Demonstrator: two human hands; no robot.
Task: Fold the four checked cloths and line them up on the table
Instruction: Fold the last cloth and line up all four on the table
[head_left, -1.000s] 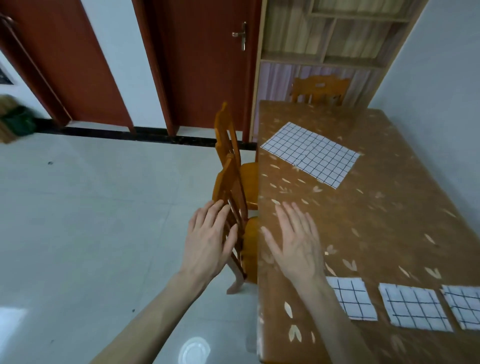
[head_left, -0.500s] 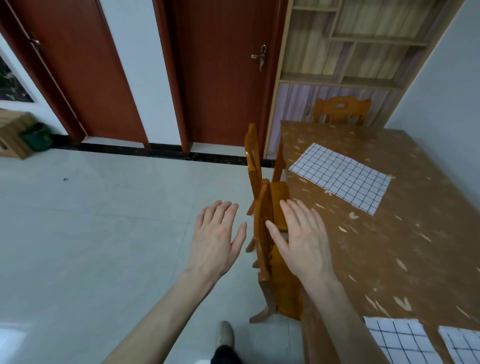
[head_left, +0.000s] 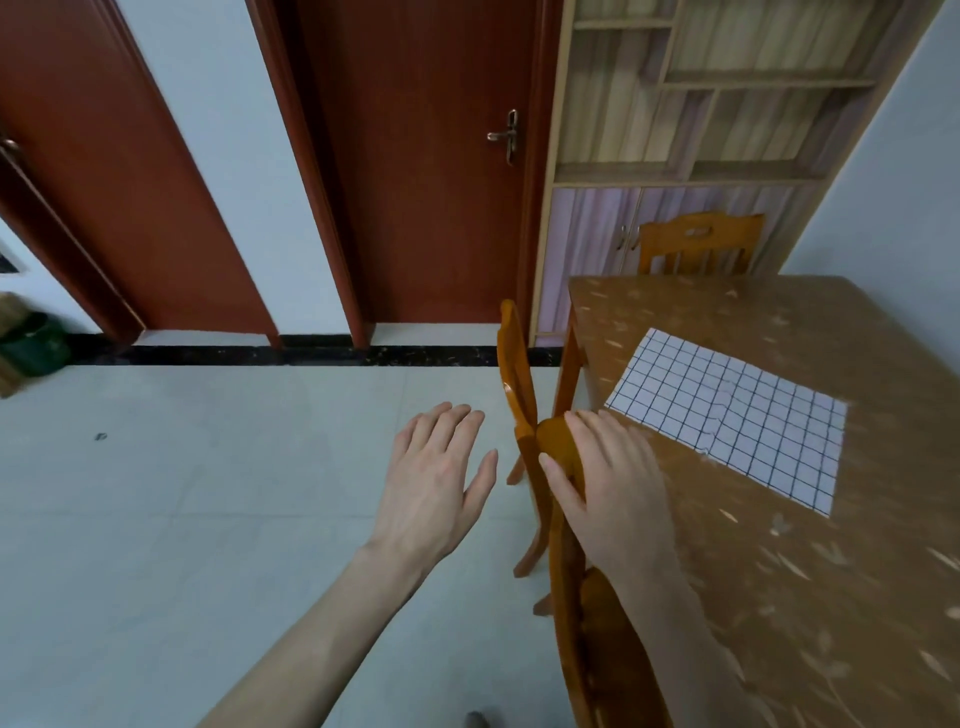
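Observation:
One white cloth with a dark check (head_left: 732, 418) lies spread flat on the brown table (head_left: 810, 582), towards its far left side. My right hand (head_left: 608, 483) hovers flat and open over the top of the nearer chair back, just short of the cloth's near left corner. My left hand (head_left: 436, 478) is held open above the floor, left of the chairs, holding nothing. The folded cloths seen earlier are out of view.
Two orange wooden chairs (head_left: 524, 415) stand pushed in along the table's left edge; a third (head_left: 696, 244) is at the far end. Behind are a red door (head_left: 431, 171), a shelf unit (head_left: 691, 124) and a grey wall on the right. Pale tiled floor (head_left: 208, 493) spreads left.
The view has moved forward along the table: the three folded cloths have dropped out of view below, and the spread cloth is nearer. Both hands stay open and have advanced with me.

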